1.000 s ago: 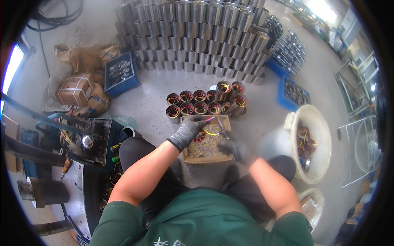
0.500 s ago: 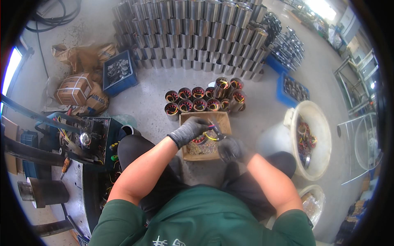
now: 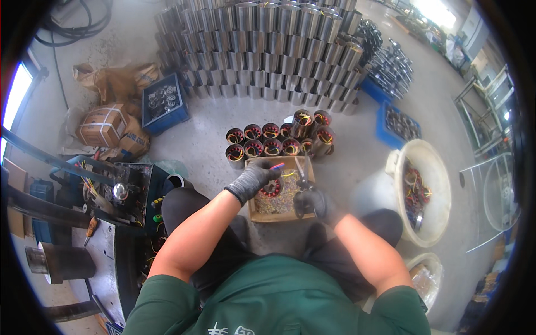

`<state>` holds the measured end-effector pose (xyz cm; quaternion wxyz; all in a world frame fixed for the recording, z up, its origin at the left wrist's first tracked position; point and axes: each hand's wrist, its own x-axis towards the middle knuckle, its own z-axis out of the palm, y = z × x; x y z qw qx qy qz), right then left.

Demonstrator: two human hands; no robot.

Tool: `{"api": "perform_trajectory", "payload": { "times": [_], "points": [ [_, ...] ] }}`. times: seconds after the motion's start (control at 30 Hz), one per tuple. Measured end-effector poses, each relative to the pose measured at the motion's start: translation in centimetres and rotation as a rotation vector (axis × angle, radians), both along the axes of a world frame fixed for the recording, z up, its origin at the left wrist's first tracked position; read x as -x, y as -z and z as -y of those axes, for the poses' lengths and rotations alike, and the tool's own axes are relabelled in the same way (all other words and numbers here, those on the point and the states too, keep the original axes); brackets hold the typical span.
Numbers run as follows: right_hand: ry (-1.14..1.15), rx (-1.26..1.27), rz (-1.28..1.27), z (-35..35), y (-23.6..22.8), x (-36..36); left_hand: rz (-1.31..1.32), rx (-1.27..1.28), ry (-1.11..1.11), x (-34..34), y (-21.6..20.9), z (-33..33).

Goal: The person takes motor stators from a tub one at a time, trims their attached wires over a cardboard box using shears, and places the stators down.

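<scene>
My left hand (image 3: 251, 180), in a grey and black glove, is closed around a small bundle of coloured wires (image 3: 277, 166), their ends poking out past the fingers. Just below it, a ring-shaped motor stator (image 3: 271, 188) with red parts shows over the box; whether the wires join it I cannot tell. My right hand (image 3: 317, 202), gloved in black, grips a pair of scissors (image 3: 302, 170) by the handles, blades pointing away from me and slightly parted. Under both hands stands a cardboard box (image 3: 279, 216) strewn with small colourful wire clippings (image 3: 271, 206).
Beyond the box stand several metal cylinders (image 3: 235, 153) with red-and-yellow windings, then a tall stack of shiny tubes (image 3: 262, 61). To my right is a white bucket (image 3: 379, 187) holding wired parts. A machine (image 3: 131, 190) and a blue crate (image 3: 167, 114) are left.
The scissors have drawn back from the wires and now point straight ahead. My left hand has shifted slightly left, and the stator below it shows more fully.
</scene>
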<state>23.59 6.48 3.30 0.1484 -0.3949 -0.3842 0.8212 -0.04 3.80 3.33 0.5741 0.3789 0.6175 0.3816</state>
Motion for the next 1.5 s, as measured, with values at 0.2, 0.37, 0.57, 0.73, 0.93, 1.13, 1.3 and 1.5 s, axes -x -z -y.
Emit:
{"api": "perform_trajectory", "payload": {
  "times": [0.2, 0.37, 0.57, 0.73, 0.93, 1.13, 1.3, 1.5],
  "points": [
    [-0.095, 0.016, 0.116, 0.5, -0.8, -0.4, -0.012, -0.027, -0.042, -0.6, -0.7, -0.3],
    [-0.145, -0.144, 0.059, -0.3, 3.4, -0.9, -0.203, -0.064, 0.057, -0.4, -0.6, -0.1],
    [-0.061, 0.075, -0.034, -1.1, 8.6, -0.4, -0.146, -0.157, 0.054, -0.3, 1.9, -0.9],
    [0.266, 0.388, -0.186, -1.0, 2.7, 2.0, -0.247, -0.223, 0.033, 1.9, 4.7, -0.8],
    [0.158, 0.137, -0.089, -1.7, 2.9, 1.6, 0.060, -0.401, -0.366, 4.8, 0.6, -1.8],
    [0.259, -0.077, -0.183, -2.2, 1.0, 0.8, -0.115, -0.664, -0.719, 9.2, -10.3, 4.2],
    [0.304, -0.108, -0.171, -2.8, 1.2, 1.5, -0.278, -0.559, -0.626, 11.6, -10.3, 13.8],
    [0.395, -0.099, -0.148, -2.4, -0.1, 0.7, -0.633, -0.259, -0.396, 17.3, 3.5, 26.7]
  ]
}}
